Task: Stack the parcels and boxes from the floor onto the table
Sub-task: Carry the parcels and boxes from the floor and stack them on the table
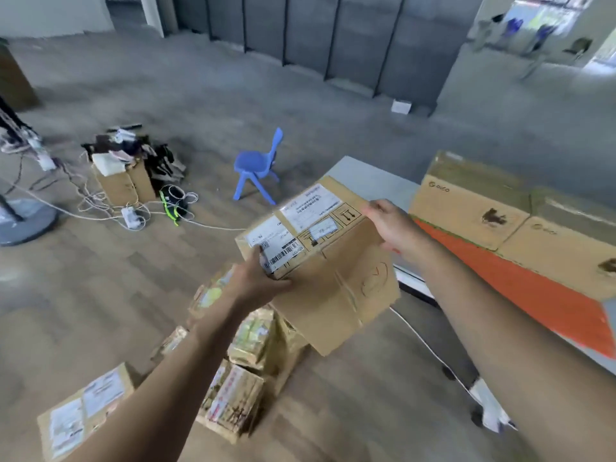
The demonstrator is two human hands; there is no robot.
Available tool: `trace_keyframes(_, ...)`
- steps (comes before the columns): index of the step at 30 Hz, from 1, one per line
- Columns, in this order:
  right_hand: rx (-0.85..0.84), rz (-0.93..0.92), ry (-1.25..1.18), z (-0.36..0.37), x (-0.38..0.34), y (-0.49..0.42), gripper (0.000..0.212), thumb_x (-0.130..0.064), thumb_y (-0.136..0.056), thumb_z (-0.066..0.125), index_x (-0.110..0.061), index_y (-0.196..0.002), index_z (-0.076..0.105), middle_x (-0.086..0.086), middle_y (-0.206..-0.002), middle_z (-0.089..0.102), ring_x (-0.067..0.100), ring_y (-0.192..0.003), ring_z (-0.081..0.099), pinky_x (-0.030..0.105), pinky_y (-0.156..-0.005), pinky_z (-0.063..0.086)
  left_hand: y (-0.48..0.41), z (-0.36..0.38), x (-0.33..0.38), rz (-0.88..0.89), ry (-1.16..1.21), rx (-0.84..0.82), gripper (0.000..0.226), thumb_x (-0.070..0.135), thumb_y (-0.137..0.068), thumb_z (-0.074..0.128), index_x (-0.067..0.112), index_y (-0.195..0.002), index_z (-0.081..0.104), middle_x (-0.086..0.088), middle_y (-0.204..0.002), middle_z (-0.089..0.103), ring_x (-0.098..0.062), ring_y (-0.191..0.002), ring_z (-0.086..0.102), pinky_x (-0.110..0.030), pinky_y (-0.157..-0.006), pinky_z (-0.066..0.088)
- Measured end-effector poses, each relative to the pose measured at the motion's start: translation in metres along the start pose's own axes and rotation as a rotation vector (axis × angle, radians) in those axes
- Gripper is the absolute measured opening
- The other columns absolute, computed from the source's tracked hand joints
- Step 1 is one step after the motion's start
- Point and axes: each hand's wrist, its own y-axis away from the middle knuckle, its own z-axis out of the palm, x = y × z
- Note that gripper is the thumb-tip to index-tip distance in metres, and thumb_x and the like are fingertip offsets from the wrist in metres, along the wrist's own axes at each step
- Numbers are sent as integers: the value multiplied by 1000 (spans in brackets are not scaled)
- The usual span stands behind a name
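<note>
Label-covered brown cardboard box (320, 258) is held tilted in mid-air beside the orange-and-grey table (533, 295), gripped at opposite edges by left hand (256, 278) and right hand (393, 228), likely so its bulk is balanced for placing.

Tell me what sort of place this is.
Likely a bare, unfinished office or storeroom used for handling parcels: labelled parcels on the floor, cardboard cartons set on a table, grey partition panels behind.
</note>
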Motion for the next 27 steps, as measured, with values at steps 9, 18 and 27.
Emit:
trace_keyframes(9,139,-5,190,-177,75,-45,32,-52,-95,34,-25,-105,48,-8,-86,52,17,-78,52,29,-57,32,-32,139,138,22,-8,-132,66,69,-38,72,41,-89,41,12,-90,59,-12,-77,64,-29,-63,54)
trace_keyframes(18,209,10,292,-230,113,-100,52,-55,-83,51,-28,-128,47,1,-130,52,29,-125,44,47,-101,40,-68,232,191,45,-1,-271,72,77,-58,61,25,-107,49,3,-89,67,-9,-65,66,-32,-63,57)
trace_keyframes(27,195,98,256,-236,119,-154,63,-50,-85,54,-28,-141,36,2,-141,44,27,-127,45,47,-101,42,-131,245,213,163,-541,-403,69,78,-83,33,14,-104,47,0,-91,60,-19,-81,59,-31,-71,42)
